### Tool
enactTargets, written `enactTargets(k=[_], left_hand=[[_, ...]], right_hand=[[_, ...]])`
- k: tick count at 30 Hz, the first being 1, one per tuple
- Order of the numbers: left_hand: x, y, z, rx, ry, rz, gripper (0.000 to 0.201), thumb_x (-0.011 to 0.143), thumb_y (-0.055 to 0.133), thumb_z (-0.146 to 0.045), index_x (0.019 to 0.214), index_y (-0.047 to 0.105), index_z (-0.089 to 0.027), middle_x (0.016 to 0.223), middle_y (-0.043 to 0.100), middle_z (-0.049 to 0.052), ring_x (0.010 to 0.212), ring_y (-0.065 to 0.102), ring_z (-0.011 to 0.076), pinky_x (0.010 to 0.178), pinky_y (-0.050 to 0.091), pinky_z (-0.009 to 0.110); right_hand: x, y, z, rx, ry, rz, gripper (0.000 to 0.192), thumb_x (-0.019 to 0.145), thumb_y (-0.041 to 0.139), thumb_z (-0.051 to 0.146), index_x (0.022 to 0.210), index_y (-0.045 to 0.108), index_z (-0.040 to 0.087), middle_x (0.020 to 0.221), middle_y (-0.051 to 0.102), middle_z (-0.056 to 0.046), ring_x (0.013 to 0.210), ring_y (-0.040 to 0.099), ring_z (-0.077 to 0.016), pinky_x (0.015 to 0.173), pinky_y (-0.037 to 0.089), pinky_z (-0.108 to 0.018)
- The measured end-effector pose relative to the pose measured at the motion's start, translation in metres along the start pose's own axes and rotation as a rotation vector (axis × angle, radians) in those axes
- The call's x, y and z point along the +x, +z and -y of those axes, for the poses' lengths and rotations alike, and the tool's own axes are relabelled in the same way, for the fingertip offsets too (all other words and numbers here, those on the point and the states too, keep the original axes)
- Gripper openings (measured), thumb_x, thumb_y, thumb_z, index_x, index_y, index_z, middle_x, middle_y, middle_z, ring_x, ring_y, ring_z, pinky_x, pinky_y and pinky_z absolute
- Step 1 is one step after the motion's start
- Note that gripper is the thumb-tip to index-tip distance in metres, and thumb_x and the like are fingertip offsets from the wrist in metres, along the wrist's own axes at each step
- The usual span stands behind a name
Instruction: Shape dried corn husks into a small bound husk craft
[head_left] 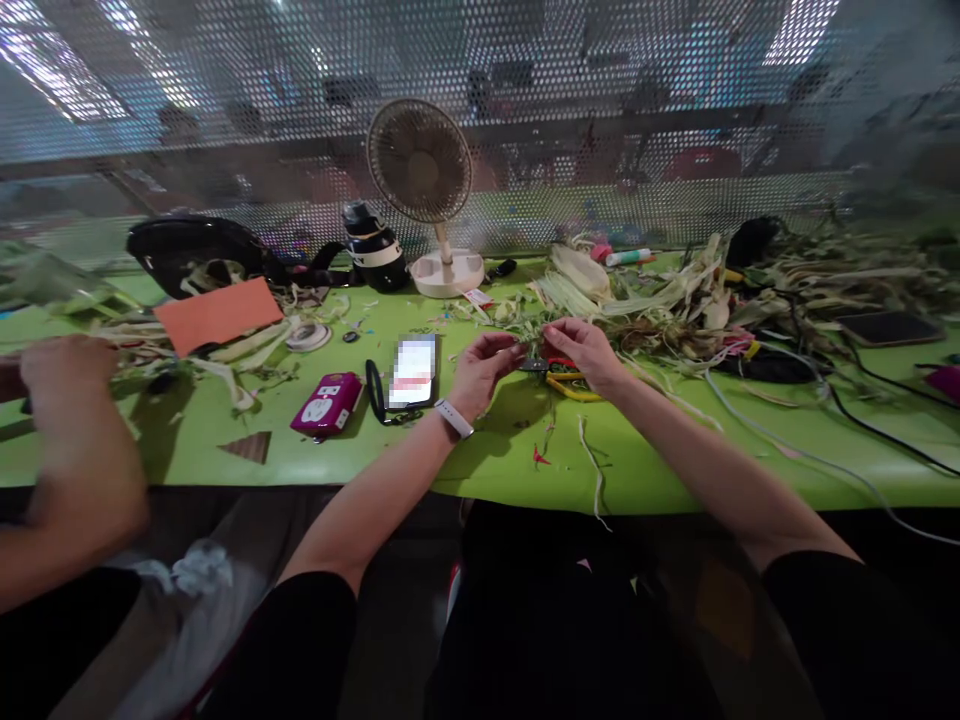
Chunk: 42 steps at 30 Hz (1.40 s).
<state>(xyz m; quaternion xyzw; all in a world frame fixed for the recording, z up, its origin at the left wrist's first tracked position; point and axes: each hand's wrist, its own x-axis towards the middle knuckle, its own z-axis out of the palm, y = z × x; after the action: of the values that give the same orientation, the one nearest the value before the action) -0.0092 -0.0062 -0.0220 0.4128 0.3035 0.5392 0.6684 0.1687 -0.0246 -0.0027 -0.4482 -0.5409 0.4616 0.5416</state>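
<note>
Greenery, a thin feathery sprig (531, 328), sits in front of the fan (421, 165) and to its right, with your left hand (487, 368) and right hand (591, 352) each apparently pinching it, though it is too small to tell exactly where each fingertip grips. You probably use only the tips because the piece looks so slight. Beneath your right hand lies a tool with a yellow handle (574, 393), presumably kept there to be within reach. The phone (414, 372) lies in front of the fan with its lit screen up, perhaps so that you can glance at it. Right of the fan, pale husks (637, 300) are heaped, papery, ribbed and curling; just left of it stands a dark rounded bottle (375, 262), and farther left lies a flat orange sheet (220, 315). Glossy green covers the table (517, 470), and behind the fan rises a screen (600, 60) punched with small round holes
</note>
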Motion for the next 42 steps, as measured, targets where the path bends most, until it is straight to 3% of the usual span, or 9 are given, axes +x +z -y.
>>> enactTargets(k=[5,9,13,16,20,27,31,35,42], left_hand=[[-0.004,0.001,-0.002,0.106,-0.132,0.161,0.048,0.050,0.093,-0.026,0.087,0.064,-0.015,0.076,0.074,0.002,0.072,0.071,0.0141,0.071,0.057,0.028],[-0.006,0.002,-0.008,0.148,-0.228,0.266,0.052,0.052,0.093,-0.029,0.094,0.065,-0.017,0.082,0.075,0.003,0.073,0.072,0.0141,0.069,0.058,0.026],[-0.006,0.003,-0.008,0.151,-0.183,0.253,0.050,0.052,0.093,-0.036,0.091,0.069,-0.016,0.081,0.075,0.002,0.070,0.070,0.0125,0.070,0.059,0.027],[-0.006,0.004,-0.005,0.156,-0.120,0.198,0.045,0.049,0.093,-0.037,0.080,0.070,-0.015,0.077,0.074,0.002,0.066,0.068,0.0112,0.071,0.059,0.028],[-0.005,0.004,-0.005,0.144,-0.021,0.121,0.041,0.054,0.091,-0.036,0.084,0.072,-0.016,0.077,0.074,0.002,0.067,0.068,0.0114,0.073,0.059,0.029],[-0.009,0.005,-0.004,0.214,0.045,0.166,0.040,0.062,0.088,-0.032,0.095,0.071,-0.017,0.086,0.076,0.005,0.081,0.072,0.0165,0.080,0.060,0.032],[-0.010,0.005,-0.009,0.173,0.004,0.169,0.045,0.064,0.086,-0.038,0.101,0.069,-0.018,0.091,0.076,0.006,0.081,0.072,0.0170,0.069,0.060,0.028],[-0.010,0.005,-0.010,0.196,-0.089,0.207,0.040,0.067,0.082,-0.049,0.083,0.067,-0.016,0.076,0.071,0.003,0.063,0.067,0.0123,0.054,0.056,0.023],[-0.008,0.006,-0.008,0.159,-0.112,0.164,0.039,0.063,0.086,-0.040,0.081,0.063,-0.014,0.068,0.067,-0.002,0.058,0.063,0.0078,0.062,0.057,0.023]], right_hand=[[0.002,-0.003,0.000,-0.128,-0.082,-0.084,0.062,0.060,0.068,0.080,0.067,0.056,0.020,0.058,0.050,0.004,0.054,0.043,-0.0095,0.054,0.040,-0.026],[0.004,-0.013,0.008,-0.321,-0.076,0.071,0.058,0.065,0.069,0.075,0.064,0.055,0.019,0.053,0.049,0.004,0.051,0.041,-0.0093,0.052,0.035,-0.026],[0.001,-0.014,0.013,-0.379,-0.061,0.205,0.055,0.066,0.070,0.072,0.067,0.056,0.018,0.052,0.047,0.005,0.050,0.040,-0.0085,0.050,0.033,-0.025],[-0.001,-0.011,0.012,-0.363,-0.086,0.167,0.058,0.069,0.065,0.075,0.067,0.055,0.019,0.053,0.047,0.005,0.051,0.043,-0.0089,0.051,0.036,-0.025],[-0.002,-0.008,0.009,-0.269,-0.077,0.167,0.056,0.068,0.068,0.073,0.077,0.059,0.019,0.064,0.057,0.002,0.058,0.053,-0.0111,0.058,0.046,-0.027],[-0.006,-0.004,0.007,-0.239,-0.127,0.075,0.053,0.069,0.068,0.072,0.077,0.059,0.020,0.064,0.056,0.002,0.058,0.051,-0.0120,0.060,0.046,-0.029],[-0.008,-0.002,0.006,-0.288,-0.172,0.025,0.052,0.072,0.065,0.071,0.078,0.060,0.020,0.066,0.056,0.001,0.062,0.051,-0.0125,0.062,0.045,-0.028],[-0.008,0.001,-0.003,-0.305,-0.175,0.034,0.050,0.075,0.064,0.069,0.085,0.060,0.020,0.074,0.060,0.000,0.068,0.054,-0.0139,0.065,0.047,-0.028],[-0.009,-0.002,-0.005,-0.206,-0.115,0.042,0.054,0.083,0.050,0.075,0.095,0.061,0.023,0.074,0.057,-0.001,0.066,0.057,-0.0154,0.063,0.050,-0.030]])
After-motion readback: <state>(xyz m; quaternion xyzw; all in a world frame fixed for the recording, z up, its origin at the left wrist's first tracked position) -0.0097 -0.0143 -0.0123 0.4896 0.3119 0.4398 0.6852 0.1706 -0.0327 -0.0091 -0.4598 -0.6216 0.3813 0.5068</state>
